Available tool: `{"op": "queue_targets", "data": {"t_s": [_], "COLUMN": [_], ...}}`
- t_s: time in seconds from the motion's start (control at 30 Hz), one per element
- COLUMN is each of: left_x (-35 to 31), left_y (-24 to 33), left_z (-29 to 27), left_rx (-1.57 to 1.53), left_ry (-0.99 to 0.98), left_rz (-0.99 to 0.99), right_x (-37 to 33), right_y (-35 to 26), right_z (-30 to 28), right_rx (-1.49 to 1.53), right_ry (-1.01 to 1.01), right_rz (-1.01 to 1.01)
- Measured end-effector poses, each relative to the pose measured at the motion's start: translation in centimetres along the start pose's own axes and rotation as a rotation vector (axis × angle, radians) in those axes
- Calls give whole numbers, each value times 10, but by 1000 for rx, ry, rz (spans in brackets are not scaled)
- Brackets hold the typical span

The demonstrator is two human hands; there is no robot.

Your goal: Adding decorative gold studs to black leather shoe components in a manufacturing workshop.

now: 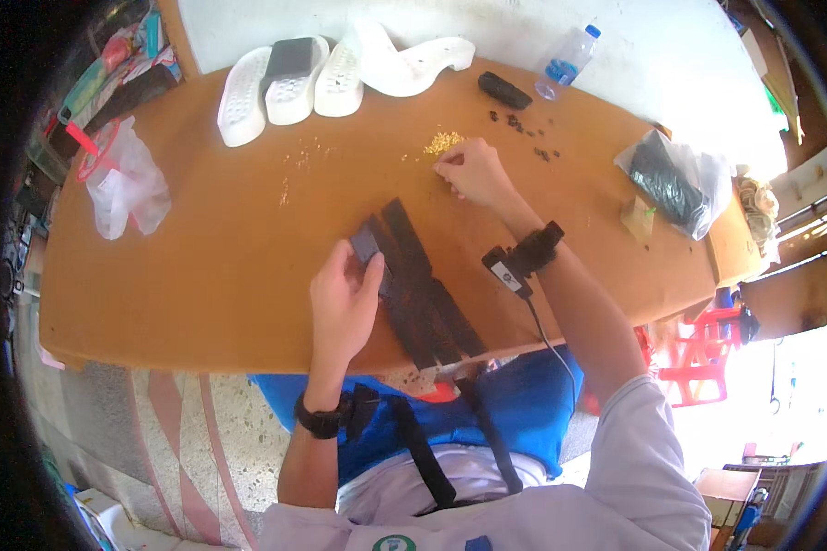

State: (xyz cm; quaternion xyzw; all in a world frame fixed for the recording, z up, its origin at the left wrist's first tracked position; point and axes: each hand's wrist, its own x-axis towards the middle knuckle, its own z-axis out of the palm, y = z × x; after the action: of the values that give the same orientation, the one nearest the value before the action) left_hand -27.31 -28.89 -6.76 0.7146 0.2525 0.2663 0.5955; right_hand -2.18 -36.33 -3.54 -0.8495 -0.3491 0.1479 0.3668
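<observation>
My left hand (338, 298) grips a flat dark grey strap piece (366, 241), the thumb pressed on top of it. Right beside it, several long dark straps (423, 275) lie side by side on the brown table, reaching to its near edge. My right hand (476, 174) rests at the near right of a small heap of tiny gold-coloured pieces (442, 141). Its fingertips are pinched together, and whatever they may hold is hidden or too small to make out.
White shoe soles (338, 83) line the table's far side, a dark flat block (290, 58) on one. A plastic bottle (568, 64), a black roll (504, 91) and small black bits (516, 123) lie far right. Plastic bags (130, 184) flank both sides; red stools (698, 358) stand right.
</observation>
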Motion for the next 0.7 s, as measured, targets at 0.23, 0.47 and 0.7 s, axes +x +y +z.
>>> {"op": "queue_targets", "data": {"t_s": [0.23, 0.47, 0.7], "left_x": [0, 15, 6], "left_y": [0, -12, -2], "left_z": [8, 0, 10], "left_rx": [-39, 124, 26], "left_ry": [24, 32, 35], "left_rz": [-19, 85, 91], "right_x": [-15, -11, -12], "right_y": [6, -8, 4], "right_z": [4, 11, 7], "right_rx": [-235, -425, -316], "right_ry": [113, 157, 189], "right_rz": [-109, -125, -196]}}
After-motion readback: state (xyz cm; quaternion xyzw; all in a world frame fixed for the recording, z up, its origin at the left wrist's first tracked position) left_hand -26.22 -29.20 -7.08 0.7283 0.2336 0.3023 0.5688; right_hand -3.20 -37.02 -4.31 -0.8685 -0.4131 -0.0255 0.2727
